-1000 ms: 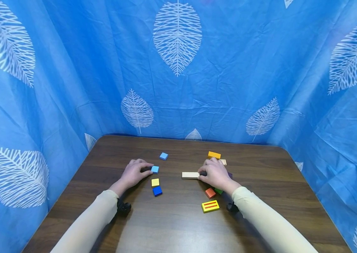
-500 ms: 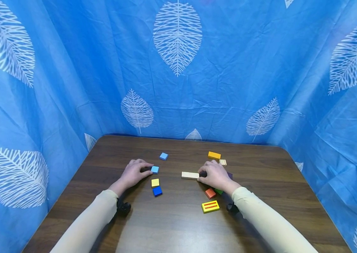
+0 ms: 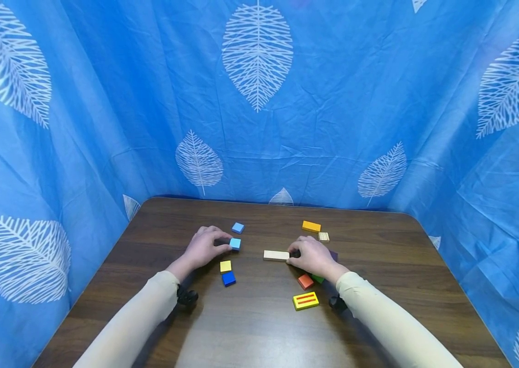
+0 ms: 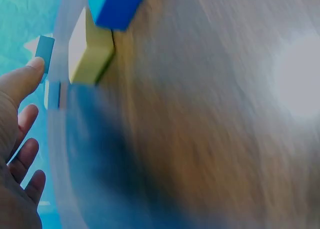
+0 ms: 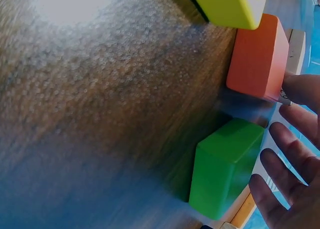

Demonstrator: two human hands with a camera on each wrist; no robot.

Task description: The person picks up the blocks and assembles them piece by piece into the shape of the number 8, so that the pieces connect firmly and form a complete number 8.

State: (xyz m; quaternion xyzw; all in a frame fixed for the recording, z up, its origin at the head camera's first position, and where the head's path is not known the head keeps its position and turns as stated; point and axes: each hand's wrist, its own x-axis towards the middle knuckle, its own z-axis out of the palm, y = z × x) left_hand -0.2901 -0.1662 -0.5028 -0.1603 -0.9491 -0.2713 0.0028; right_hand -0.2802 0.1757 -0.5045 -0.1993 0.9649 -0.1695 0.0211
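My left hand [image 3: 205, 247] pinches a small light blue block [image 3: 235, 244] between thumb and fingers. In the left wrist view the thumb lies against this light blue block [image 4: 45, 50], while the other fingers are spread apart. Just beyond it, another light blue block [image 3: 238, 228] lies on the table. My right hand [image 3: 313, 255] holds the right end of a long cream block [image 3: 276, 255] with thumb and fingertips. Seen from the right wrist, the thumb meets the cream block [image 5: 297, 49] behind an orange-red block [image 5: 257, 56]. A dark piece [image 3: 295, 253] shows between thumb and fingers.
Near the left forearm lie a yellow block [image 3: 225, 266] and a blue block [image 3: 229, 278]. Around the right hand are an orange block [image 3: 311, 226], a striped wooden block [image 3: 324, 236], a partly hidden purple block [image 3: 334, 255], a green block [image 5: 225, 169] and a yellow block with red stripes [image 3: 306, 300].
My left hand has moved right and slightly away from me, carrying the light blue block toward the other light blue one. The right hand and the cream block have barely moved.
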